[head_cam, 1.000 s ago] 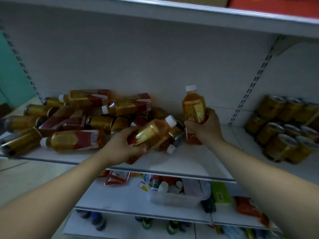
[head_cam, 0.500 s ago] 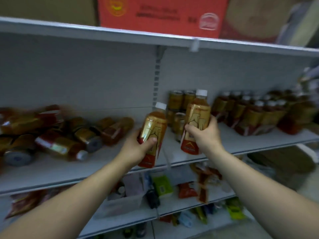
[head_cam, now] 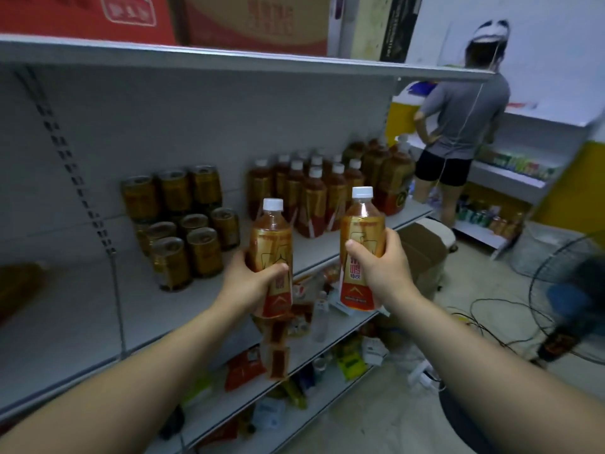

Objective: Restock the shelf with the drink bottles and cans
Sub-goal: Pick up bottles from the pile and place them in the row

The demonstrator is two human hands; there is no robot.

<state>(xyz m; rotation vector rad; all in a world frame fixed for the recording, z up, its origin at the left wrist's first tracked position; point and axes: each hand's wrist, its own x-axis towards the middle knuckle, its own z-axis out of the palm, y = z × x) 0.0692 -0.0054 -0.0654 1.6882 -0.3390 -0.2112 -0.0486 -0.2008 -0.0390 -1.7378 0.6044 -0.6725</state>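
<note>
L hand (head_cam: 247,287) & R hand (head_cam: 383,270) each wrap an amber white-capped plastic bottle (head_cam: 272,253); best set both upright w/ far-right bottle row (head_cam: 316,194), labels out.

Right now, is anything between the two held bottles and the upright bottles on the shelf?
Nothing visible. The left bottle and right bottle face bare shelf before the upright bottles; the cans stand further left.

Dim, soft indoor light, brighter at the far right; wide-angle edges bend and blur, centre fairly sharp.
</note>
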